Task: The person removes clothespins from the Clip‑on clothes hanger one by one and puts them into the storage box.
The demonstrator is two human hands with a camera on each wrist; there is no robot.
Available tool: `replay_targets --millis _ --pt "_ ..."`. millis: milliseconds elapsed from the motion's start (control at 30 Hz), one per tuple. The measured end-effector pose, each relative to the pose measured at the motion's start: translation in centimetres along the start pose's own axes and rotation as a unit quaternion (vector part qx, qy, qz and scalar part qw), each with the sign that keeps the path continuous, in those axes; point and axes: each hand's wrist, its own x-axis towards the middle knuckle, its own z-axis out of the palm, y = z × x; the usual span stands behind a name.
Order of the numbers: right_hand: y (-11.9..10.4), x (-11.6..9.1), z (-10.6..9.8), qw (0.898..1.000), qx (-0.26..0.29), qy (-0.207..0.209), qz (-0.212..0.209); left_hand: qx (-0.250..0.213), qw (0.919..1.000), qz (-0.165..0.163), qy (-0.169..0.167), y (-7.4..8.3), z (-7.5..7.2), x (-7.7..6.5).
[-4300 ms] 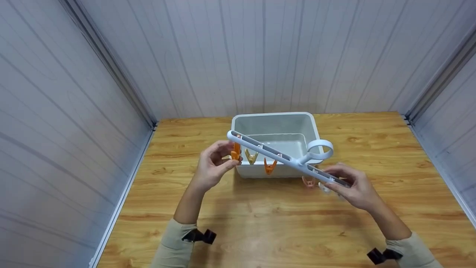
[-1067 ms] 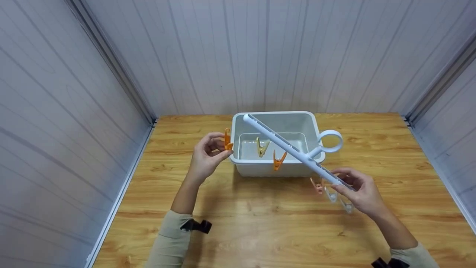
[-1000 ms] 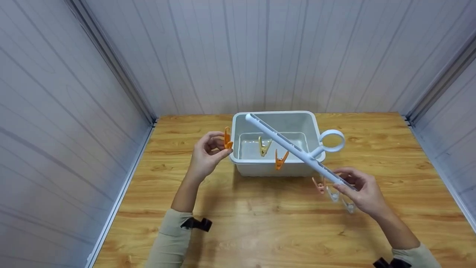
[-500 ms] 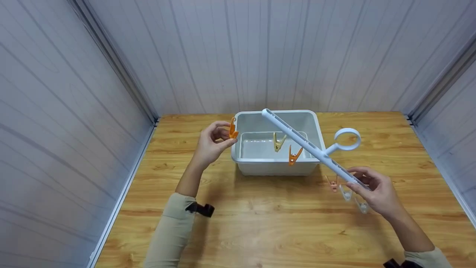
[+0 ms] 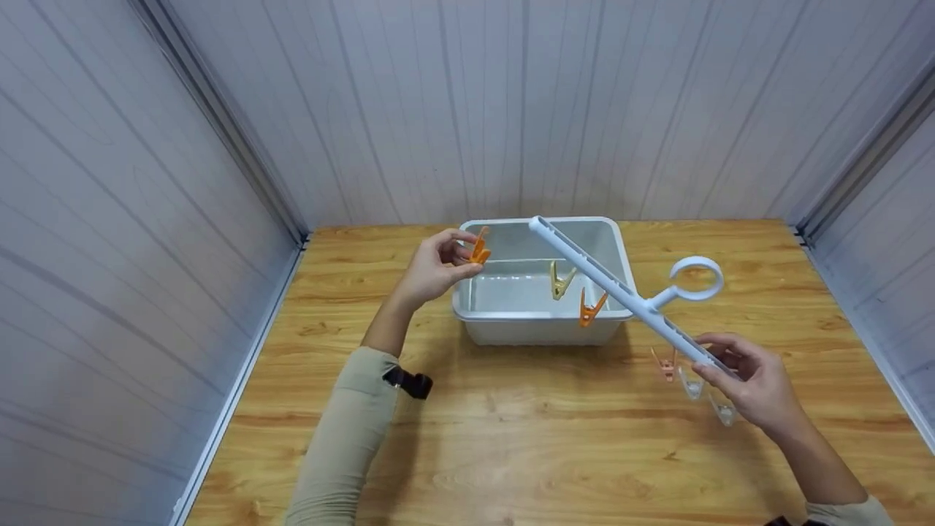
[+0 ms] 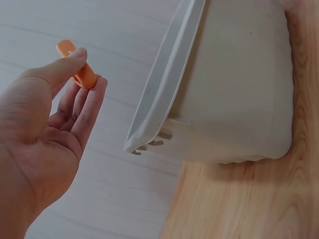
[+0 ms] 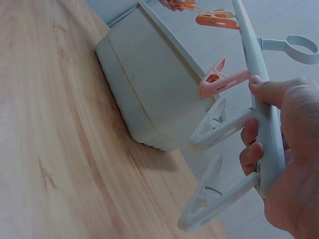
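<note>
My left hand (image 5: 438, 267) pinches an orange clothes peg (image 5: 480, 250) between thumb and fingertips, above the left rim of a grey plastic tub (image 5: 544, 316). In the left wrist view that peg (image 6: 83, 74) touches nothing but the hand. My right hand (image 5: 752, 380) grips the lower right end of a white clip hanger (image 5: 621, 292), which slants over the tub. A ring-shaped hook (image 5: 697, 279) sticks out from the bar. From the bar hang a yellow peg (image 5: 560, 280), an orange peg (image 5: 590, 310), a pink peg (image 7: 219, 82) and two whitish pegs (image 7: 214, 199).
The tub stands on a wood-grain table (image 5: 511, 438) near its back edge. Pale panel walls (image 5: 409, 109) rise behind and on both sides. Black camera mounts (image 5: 409, 382) sit at the wrists.
The left hand's orange peg was at the hanger's upper left end and is now apart from it. The hanger has shifted right with my right hand; lately the left hand moved right, over the tub.
</note>
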Motion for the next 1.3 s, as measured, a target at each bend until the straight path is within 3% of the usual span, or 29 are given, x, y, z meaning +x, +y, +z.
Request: replay_targets --millis 400,600,933,1300 --pt "0.1 -0.3 0.2 1.000 0.015 0.003 -0.003 0.045 0.9969 -0.029 -0.057 0.3 0.7 3.0" --pt "0.2 -0.4 0.2 0.999 0.042 -0.002 0.002 0.040 0.9967 -0.031 -0.064 0.6 1.3 3.5" --pt "0.4 -0.6 0.4 0.999 0.039 0.006 -0.002 0.054 0.9964 -0.021 -0.062 0.3 2.2 3.9" --pt "0.5 -0.6 0.4 0.999 0.034 0.006 0.002 -0.034 0.9992 -0.006 -0.020 0.1 2.9 3.7"
